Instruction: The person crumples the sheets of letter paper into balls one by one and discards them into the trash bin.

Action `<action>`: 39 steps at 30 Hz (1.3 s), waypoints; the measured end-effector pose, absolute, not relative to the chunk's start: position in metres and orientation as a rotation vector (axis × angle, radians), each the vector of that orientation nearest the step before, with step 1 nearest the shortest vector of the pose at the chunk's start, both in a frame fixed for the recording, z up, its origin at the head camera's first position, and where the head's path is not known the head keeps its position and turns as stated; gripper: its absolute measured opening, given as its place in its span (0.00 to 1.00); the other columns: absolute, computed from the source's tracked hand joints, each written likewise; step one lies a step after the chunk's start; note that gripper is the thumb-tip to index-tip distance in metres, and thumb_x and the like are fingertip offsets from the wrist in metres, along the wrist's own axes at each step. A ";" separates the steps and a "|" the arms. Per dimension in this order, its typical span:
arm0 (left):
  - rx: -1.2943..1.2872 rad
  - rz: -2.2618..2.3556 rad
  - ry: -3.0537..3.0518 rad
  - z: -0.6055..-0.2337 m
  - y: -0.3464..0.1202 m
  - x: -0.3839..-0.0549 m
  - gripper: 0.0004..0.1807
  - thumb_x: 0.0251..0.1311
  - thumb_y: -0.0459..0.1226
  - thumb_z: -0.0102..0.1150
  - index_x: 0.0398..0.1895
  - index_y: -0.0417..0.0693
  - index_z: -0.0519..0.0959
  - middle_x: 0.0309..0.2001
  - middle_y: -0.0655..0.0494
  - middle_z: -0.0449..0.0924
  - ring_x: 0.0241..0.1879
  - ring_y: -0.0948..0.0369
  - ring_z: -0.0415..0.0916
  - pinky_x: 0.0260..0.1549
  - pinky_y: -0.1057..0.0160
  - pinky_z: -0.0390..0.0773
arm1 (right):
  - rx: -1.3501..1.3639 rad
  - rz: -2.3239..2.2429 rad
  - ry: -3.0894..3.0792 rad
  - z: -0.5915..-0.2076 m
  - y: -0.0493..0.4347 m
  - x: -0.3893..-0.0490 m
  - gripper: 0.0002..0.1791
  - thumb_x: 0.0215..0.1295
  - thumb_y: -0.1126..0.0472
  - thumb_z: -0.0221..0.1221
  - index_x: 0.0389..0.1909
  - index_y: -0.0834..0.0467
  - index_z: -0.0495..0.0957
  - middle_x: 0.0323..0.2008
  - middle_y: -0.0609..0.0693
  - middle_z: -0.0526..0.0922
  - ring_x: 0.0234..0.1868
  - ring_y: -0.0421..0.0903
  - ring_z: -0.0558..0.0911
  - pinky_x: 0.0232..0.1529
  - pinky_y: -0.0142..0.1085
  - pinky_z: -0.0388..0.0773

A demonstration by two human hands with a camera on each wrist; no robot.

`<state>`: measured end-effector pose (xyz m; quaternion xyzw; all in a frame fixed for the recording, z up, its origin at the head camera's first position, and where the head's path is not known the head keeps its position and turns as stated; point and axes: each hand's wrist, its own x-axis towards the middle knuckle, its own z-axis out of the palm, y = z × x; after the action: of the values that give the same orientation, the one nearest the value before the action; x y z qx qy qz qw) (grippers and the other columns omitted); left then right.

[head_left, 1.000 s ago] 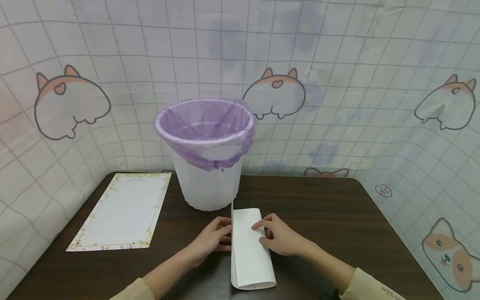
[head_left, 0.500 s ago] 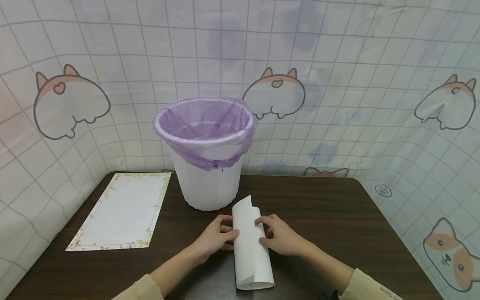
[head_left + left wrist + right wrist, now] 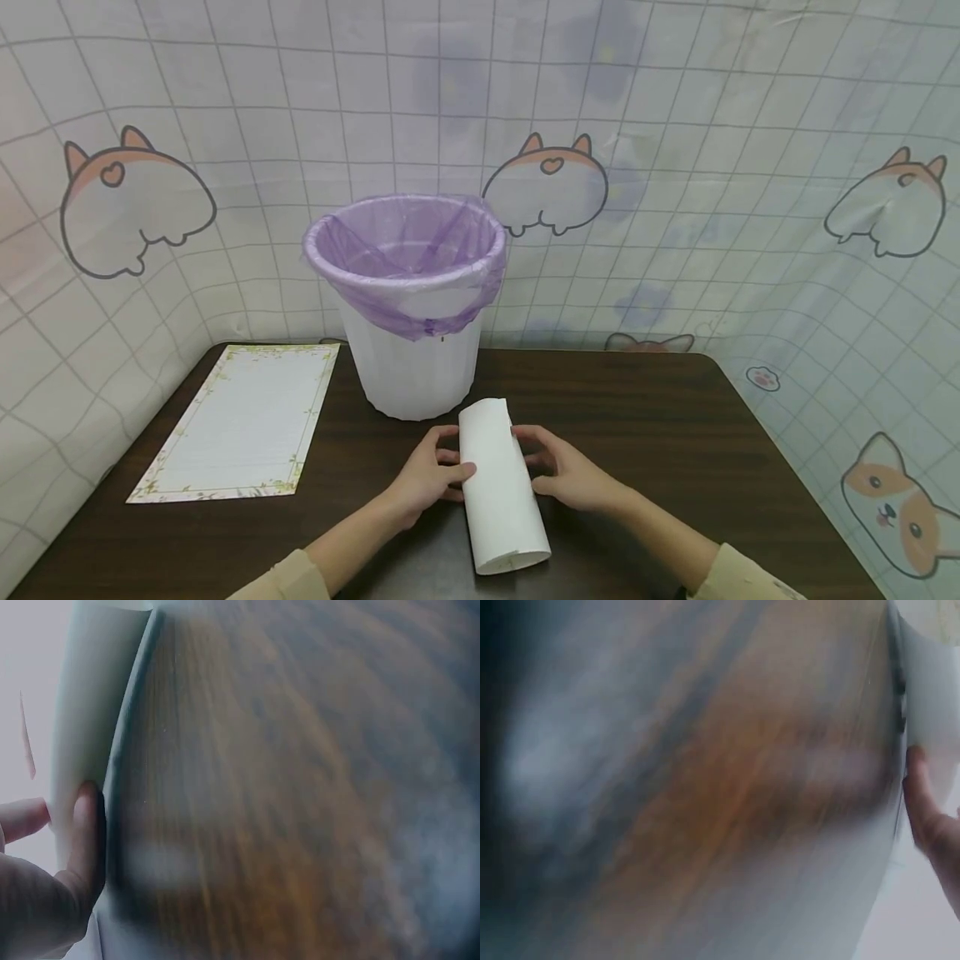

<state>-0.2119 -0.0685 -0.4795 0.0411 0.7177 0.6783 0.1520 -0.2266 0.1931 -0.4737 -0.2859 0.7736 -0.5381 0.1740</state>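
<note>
A white sheet of paper [image 3: 501, 492], rolled into a flattish tube, lies on the dark wooden table [image 3: 637, 417] in front of me. From its left side my left hand [image 3: 423, 475] holds it, thumb on top and the other fingers along the edge. My right hand [image 3: 566, 471] holds the opposite side with curled fingers and thumb at the paper's edge. In the left wrist view, the thumb and a fingertip [image 3: 86, 817] lie against the pale paper [image 3: 97, 690]. The right wrist view catches one finger [image 3: 922, 795] alongside the roll [image 3: 934, 697].
Behind the roll stands a white trash bin [image 3: 420, 367] lined with a purple bag [image 3: 408, 312]. A flat sheet with a floral border [image 3: 243, 417] lies at the left of the table. A grid-patterned cloth with cartoon dogs [image 3: 675, 167] hangs around the back and sides.
The paper's loose left flap has been brought over to the right and wrapped round, so the folded sheet is now a closed tube. My left thumb moved onto its top.
</note>
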 end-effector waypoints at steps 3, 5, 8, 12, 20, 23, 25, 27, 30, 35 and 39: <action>0.115 1.971 2.059 -0.479 -0.069 -0.212 0.42 0.65 0.29 0.67 0.77 0.38 0.54 0.51 0.37 0.76 0.40 0.52 0.82 0.37 0.51 0.86 | -0.857 -1.575 2.055 -0.472 0.198 -0.227 0.46 0.65 0.76 0.57 0.81 0.55 0.49 0.79 0.58 0.49 0.70 0.65 0.68 0.55 0.43 0.80; 0.119 1.983 2.050 -0.478 -0.071 -0.213 0.42 0.65 0.29 0.67 0.78 0.41 0.55 0.51 0.38 0.77 0.40 0.52 0.82 0.37 0.51 0.86 | -0.905 -1.611 1.944 -0.471 0.201 -0.227 0.50 0.65 0.78 0.59 0.82 0.53 0.45 0.81 0.56 0.42 0.72 0.67 0.64 0.57 0.46 0.79; 0.140 2.000 2.029 -0.476 -0.073 -0.213 0.43 0.64 0.28 0.67 0.79 0.43 0.56 0.51 0.38 0.77 0.41 0.51 0.83 0.38 0.51 0.86 | -1.024 -1.614 1.834 -0.470 0.204 -0.229 0.52 0.63 0.79 0.62 0.83 0.55 0.45 0.82 0.56 0.34 0.74 0.69 0.57 0.62 0.47 0.76; 0.175 2.017 2.021 -0.473 -0.076 -0.212 0.42 0.64 0.27 0.67 0.78 0.42 0.57 0.50 0.39 0.79 0.42 0.51 0.83 0.38 0.51 0.86 | -1.141 -1.571 1.786 -0.468 0.205 -0.230 0.50 0.63 0.76 0.66 0.81 0.59 0.51 0.82 0.56 0.27 0.76 0.69 0.53 0.67 0.45 0.71; 0.209 2.055 2.035 -0.469 -0.076 -0.209 0.42 0.61 0.24 0.66 0.77 0.41 0.60 0.49 0.39 0.80 0.42 0.50 0.83 0.37 0.50 0.86 | -1.160 -1.579 1.775 -0.463 0.199 -0.228 0.47 0.63 0.72 0.69 0.79 0.63 0.55 0.82 0.57 0.29 0.76 0.68 0.54 0.67 0.46 0.70; 0.209 2.065 2.050 -0.466 -0.075 -0.207 0.42 0.59 0.23 0.67 0.76 0.42 0.61 0.48 0.40 0.80 0.41 0.51 0.83 0.36 0.51 0.86 | -1.159 -1.596 1.816 -0.463 0.196 -0.227 0.43 0.62 0.71 0.70 0.75 0.63 0.59 0.82 0.59 0.33 0.75 0.69 0.56 0.66 0.46 0.72; 0.216 2.077 2.054 -0.464 -0.074 -0.206 0.42 0.58 0.23 0.67 0.76 0.43 0.62 0.47 0.40 0.80 0.38 0.51 0.83 0.35 0.51 0.86 | -1.161 -1.609 1.859 -0.465 0.193 -0.226 0.40 0.62 0.70 0.71 0.72 0.63 0.63 0.82 0.60 0.36 0.75 0.69 0.57 0.64 0.46 0.73; 0.224 2.094 2.055 -0.463 -0.073 -0.205 0.42 0.58 0.22 0.67 0.76 0.44 0.62 0.47 0.40 0.80 0.35 0.51 0.84 0.34 0.52 0.86 | -1.155 -1.628 1.904 -0.466 0.190 -0.225 0.37 0.61 0.69 0.72 0.69 0.62 0.67 0.81 0.60 0.40 0.75 0.68 0.57 0.63 0.46 0.75; 0.228 2.113 2.052 -0.462 -0.072 -0.205 0.42 0.58 0.22 0.67 0.75 0.46 0.64 0.47 0.40 0.80 0.32 0.52 0.84 0.34 0.53 0.86 | -1.140 -1.672 1.972 -0.468 0.187 -0.225 0.33 0.58 0.70 0.74 0.63 0.61 0.72 0.81 0.60 0.46 0.74 0.66 0.58 0.61 0.46 0.77; 0.231 2.113 2.072 -0.461 -0.069 -0.204 0.41 0.57 0.23 0.68 0.74 0.47 0.67 0.43 0.42 0.80 0.38 0.53 0.81 0.33 0.55 0.85 | -1.096 -1.736 2.088 -0.471 0.181 -0.224 0.25 0.56 0.71 0.75 0.53 0.58 0.77 0.78 0.62 0.56 0.70 0.65 0.66 0.55 0.44 0.81; 0.224 2.120 2.072 -0.459 -0.068 -0.205 0.39 0.57 0.22 0.68 0.73 0.47 0.69 0.40 0.42 0.80 0.40 0.52 0.80 0.34 0.55 0.85 | -1.062 -1.767 2.166 -0.472 0.177 -0.223 0.21 0.57 0.70 0.74 0.49 0.57 0.78 0.73 0.65 0.64 0.62 0.60 0.76 0.49 0.43 0.84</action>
<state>-0.2047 -0.0683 -0.4594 0.0752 0.6946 0.7105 0.0842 -0.2226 0.1772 -0.4717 -0.3542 0.7223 -0.5892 0.0754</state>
